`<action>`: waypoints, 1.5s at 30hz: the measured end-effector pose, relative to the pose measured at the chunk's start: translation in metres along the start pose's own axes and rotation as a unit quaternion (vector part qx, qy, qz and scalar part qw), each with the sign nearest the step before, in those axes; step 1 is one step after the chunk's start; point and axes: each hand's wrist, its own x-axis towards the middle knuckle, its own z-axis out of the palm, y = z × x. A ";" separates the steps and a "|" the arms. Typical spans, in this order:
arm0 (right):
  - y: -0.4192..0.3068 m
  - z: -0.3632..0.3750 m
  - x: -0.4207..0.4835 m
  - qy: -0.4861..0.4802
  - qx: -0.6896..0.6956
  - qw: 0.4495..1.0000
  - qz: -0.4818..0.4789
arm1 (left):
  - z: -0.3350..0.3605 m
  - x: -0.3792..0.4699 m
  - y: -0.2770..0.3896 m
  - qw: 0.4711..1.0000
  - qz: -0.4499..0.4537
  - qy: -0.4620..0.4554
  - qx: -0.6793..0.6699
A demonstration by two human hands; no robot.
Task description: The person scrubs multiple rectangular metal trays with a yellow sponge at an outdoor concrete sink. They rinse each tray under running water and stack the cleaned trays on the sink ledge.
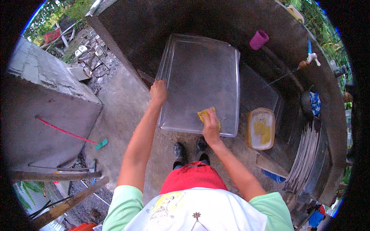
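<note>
A stack of rectangular metal baking trays (pixel 203 78) lies before me, its rims nested together. My left hand (pixel 159 91) grips the rim of the stack along its left side. In my right hand (pixel 211 124) is a yellow sponge or cloth (pixel 201 116), pressed against the near right part of the top tray. Just right of the stack stands a yellowish plastic basin (pixel 248 130) with white suds and a yellow patch inside.
A pink plastic cup (pixel 259 39) sits beyond the trays. At the right, a tap (pixel 312 57) runs a thin stream of water. Several thin trays (pixel 303 158) stand on edge below it. A broom with a red handle (pixel 66 131) leans at the left.
</note>
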 end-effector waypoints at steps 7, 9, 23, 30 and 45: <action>-0.057 0.074 0.020 0.077 0.125 0.973 -0.176 | 0.002 0.010 0.019 0.993 -0.026 -0.078 0.090; -0.024 0.024 -0.008 0.023 0.128 0.986 -0.108 | 0.010 0.008 0.001 0.993 -0.047 -0.066 0.089; 0.150 -0.127 0.008 0.086 0.468 0.806 0.353 | 0.012 -0.014 0.031 0.995 -0.003 -0.076 0.060; -0.071 -0.221 0.118 0.130 0.582 0.777 0.199 | -0.148 -0.035 0.177 0.770 -0.028 -0.397 -0.498; -0.039 -0.038 0.083 0.136 0.063 0.970 -0.191 | -0.080 -0.035 0.024 0.743 -0.147 -0.174 -0.629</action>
